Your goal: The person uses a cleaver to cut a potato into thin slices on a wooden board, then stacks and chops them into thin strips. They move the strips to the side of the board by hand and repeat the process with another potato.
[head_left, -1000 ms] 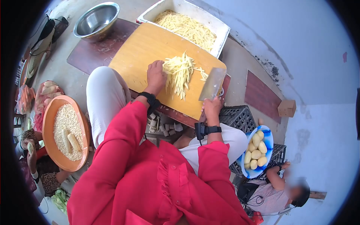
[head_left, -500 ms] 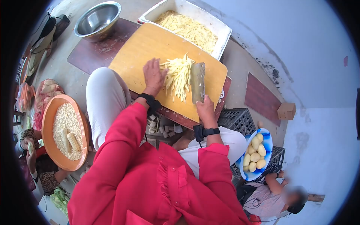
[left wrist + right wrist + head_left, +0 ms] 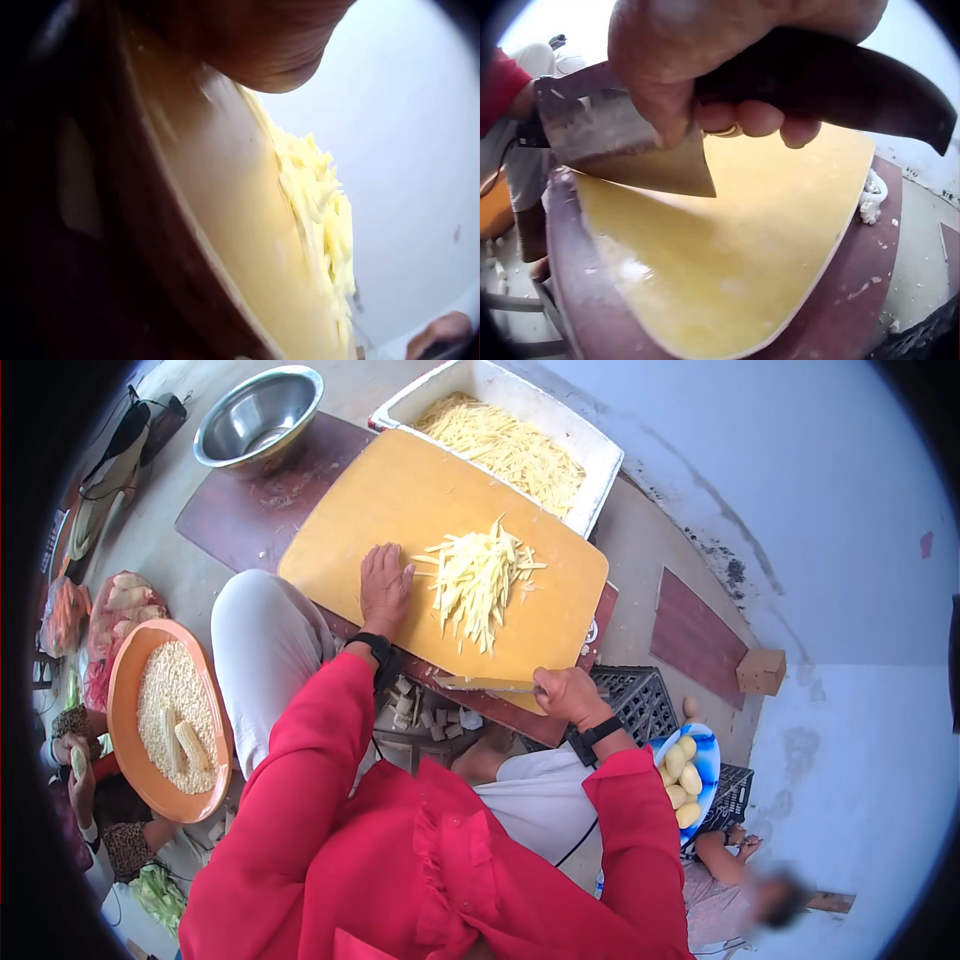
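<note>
A pile of pale yellow potato strips (image 3: pixel 478 582) lies on the wooden cutting board (image 3: pixel 365 490). Left of the pile, my left hand (image 3: pixel 385 592) rests on the board with its fingers extended. My right hand (image 3: pixel 572 697) grips the dark handle of a cleaver (image 3: pixel 485 684) at the board's near edge, the blade pointing left and seen nearly edge-on. In the right wrist view, the fingers curl round the handle, and the broad metal blade (image 3: pixel 622 146) slants close over the board's yellow surface. The left wrist view shows the potato strips (image 3: pixel 322 202) beyond part of the left hand (image 3: pixel 262 52).
A white foam box (image 3: pixel 605 472) of strips stands behind the board, a steel bowl (image 3: pixel 232 452) at the back left. To the right are a black crate (image 3: pixel 640 710) and a bowl of peeled potatoes (image 3: pixel 686 785). An orange basin (image 3: pixel 122 735) holds corn kernels. Other people sit either side.
The cleaver went from the board's right side to the pile's right flank, then down to the near edge, its blade swinging left. My left hand has shifted slightly left and nearer me.
</note>
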The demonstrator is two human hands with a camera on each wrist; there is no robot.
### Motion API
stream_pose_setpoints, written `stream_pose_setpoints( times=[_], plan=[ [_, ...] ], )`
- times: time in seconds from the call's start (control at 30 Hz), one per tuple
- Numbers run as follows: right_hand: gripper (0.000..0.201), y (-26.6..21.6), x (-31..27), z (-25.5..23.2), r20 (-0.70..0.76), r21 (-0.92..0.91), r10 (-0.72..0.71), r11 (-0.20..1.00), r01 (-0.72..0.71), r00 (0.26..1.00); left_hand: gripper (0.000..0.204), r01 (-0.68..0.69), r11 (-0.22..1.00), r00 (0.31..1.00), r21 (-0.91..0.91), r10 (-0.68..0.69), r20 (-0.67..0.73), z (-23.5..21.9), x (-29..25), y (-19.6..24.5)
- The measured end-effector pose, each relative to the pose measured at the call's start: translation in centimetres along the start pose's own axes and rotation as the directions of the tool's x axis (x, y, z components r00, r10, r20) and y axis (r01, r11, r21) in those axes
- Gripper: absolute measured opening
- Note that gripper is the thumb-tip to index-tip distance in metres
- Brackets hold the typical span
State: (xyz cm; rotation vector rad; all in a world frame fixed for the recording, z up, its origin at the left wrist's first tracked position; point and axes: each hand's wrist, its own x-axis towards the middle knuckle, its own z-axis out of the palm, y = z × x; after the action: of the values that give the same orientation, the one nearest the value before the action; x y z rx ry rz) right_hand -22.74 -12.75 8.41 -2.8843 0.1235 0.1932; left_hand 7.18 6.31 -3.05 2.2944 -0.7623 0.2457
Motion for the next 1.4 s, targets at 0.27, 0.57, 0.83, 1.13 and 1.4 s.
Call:
stream_pose_setpoints(
  times=[0.27, 0.57, 0.83, 1.13, 1.4],
  plan=[
    [0.014, 10.1, 5.0, -1.1, -0.066, -0.091, 0.125, 0.987, -0.13, 0.99, 0.044, 0.014, 0.998, 0.998, 0.066, -0.018, 0.064, 0.3, 0.3, 0.4],
    [0.002, 14.7, 12.9, -2.9, -0.134, -0.16, 0.166, 0.969, -0.187, 0.977, 0.046, 0.001, 0.996, 0.996, 0.095, -0.01, 0.089, 0.1, 0.4, 0.9],
    [0.015, 14.2, 14.6, -3.3, -0.129, -0.096, 0.443, 0.885, -0.455, 0.887, 0.048, -0.017, 0.995, 0.993, 0.099, 0.006, 0.114, 0.0, 0.6, 0.9],
    [0.015, 10.3, 7.5, -1.5, -0.161, 0.219, 0.216, 0.959, -0.179, 0.963, 0.047, 0.021, 0.995, 0.994, 0.1, -0.032, 0.107, 0.0, 0.6, 1.1],
    [0.017, 3.4, 5.8, 0.2, 0.048, 0.158, 0.029, 0.987, -0.037, 0.998, 0.039, 0.068, 0.997, 0.997, -0.044, -0.067, 0.034, 0.2, 0.6, 0.3]
  ],
)
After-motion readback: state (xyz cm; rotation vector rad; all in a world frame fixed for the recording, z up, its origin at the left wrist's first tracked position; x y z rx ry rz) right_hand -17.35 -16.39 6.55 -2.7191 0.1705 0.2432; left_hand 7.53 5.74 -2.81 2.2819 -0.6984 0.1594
